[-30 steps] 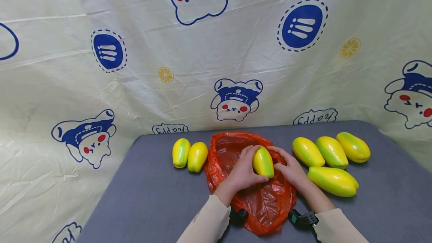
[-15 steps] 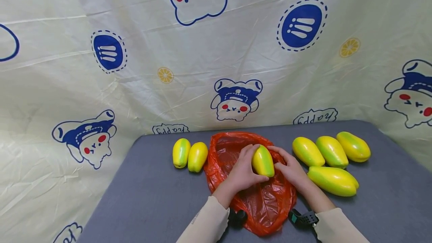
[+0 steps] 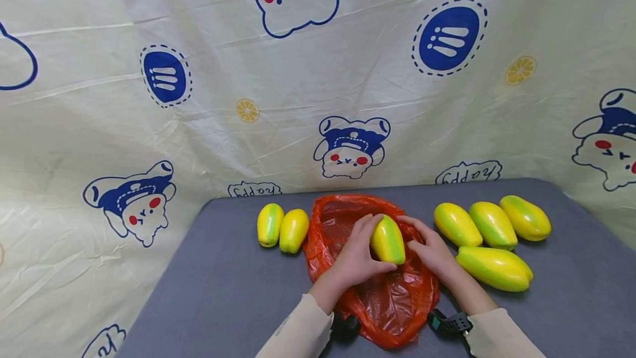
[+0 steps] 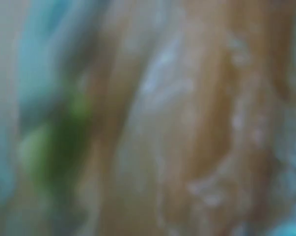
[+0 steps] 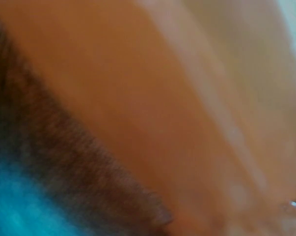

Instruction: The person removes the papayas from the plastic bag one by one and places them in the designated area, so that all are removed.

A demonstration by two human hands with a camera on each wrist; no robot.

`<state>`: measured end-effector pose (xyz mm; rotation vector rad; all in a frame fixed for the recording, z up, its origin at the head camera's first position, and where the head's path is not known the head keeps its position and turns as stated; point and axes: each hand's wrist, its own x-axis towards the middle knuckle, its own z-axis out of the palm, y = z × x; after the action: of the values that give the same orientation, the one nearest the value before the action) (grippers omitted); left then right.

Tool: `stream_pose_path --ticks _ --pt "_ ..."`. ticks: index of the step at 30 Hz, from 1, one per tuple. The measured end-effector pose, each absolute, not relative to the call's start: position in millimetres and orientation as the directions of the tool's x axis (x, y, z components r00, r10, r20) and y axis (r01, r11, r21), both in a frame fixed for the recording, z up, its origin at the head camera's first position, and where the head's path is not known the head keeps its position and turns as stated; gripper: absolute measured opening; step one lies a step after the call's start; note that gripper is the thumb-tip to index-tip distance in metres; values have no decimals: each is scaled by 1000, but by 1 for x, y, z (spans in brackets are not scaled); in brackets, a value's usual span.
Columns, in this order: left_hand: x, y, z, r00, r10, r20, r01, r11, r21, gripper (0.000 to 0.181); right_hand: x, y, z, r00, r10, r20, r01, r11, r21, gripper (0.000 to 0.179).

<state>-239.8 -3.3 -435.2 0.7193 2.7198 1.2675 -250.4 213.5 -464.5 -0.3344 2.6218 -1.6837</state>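
Observation:
A yellow-green papaya (image 3: 389, 241) is in my left hand (image 3: 356, 256), its thumb along the near end and its fingers over the far side. It is above the mouth of a crumpled red plastic bag (image 3: 330, 222), which lies spread on the table. At the bag's right side, my right hand (image 3: 434, 253) holds the rim between thumb and fingers, close to the papaya. The left wrist view is a blur of translucent bag film (image 4: 172, 98) with a green patch at left. Blurred reddish film (image 5: 128, 98) fills most of the right wrist view.
Two papayas (image 3: 294, 231) stand left of the bag on the grey table (image 3: 223, 291). Several more papayas (image 3: 494, 268) lie to the right, beside my right forearm. A printed white sheet (image 3: 278, 148) hangs behind the table's far edge.
The head view has shifted slightly. Both hands stay almost still, the left on the papaya and the right at the bag's rim.

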Motion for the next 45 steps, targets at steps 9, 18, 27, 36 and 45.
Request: stream_pose_path --ticks 9,18,27,36,45 --pt "-235 -16 -433 -895 425 137 382 567 730 99 -249 214 -464 -976 -196 98 -165 364 -917 60" --pt "-230 -24 -431 -895 429 127 387 600 700 99 -249 215 -464 -976 -197 96 -162 353 -922 59" --pt "-224 -34 -429 -879 448 163 426 586 689 99 -249 213 -464 -979 -185 90 -153 362 -920 59" --pt "-218 -43 -427 -889 438 137 403 602 689 101 -249 216 -465 -978 -188 87 -148 338 -929 59" --pt "-212 -56 -427 -896 425 126 377 583 720 98 -249 214 -465 -979 -185 89 -151 354 -923 58"
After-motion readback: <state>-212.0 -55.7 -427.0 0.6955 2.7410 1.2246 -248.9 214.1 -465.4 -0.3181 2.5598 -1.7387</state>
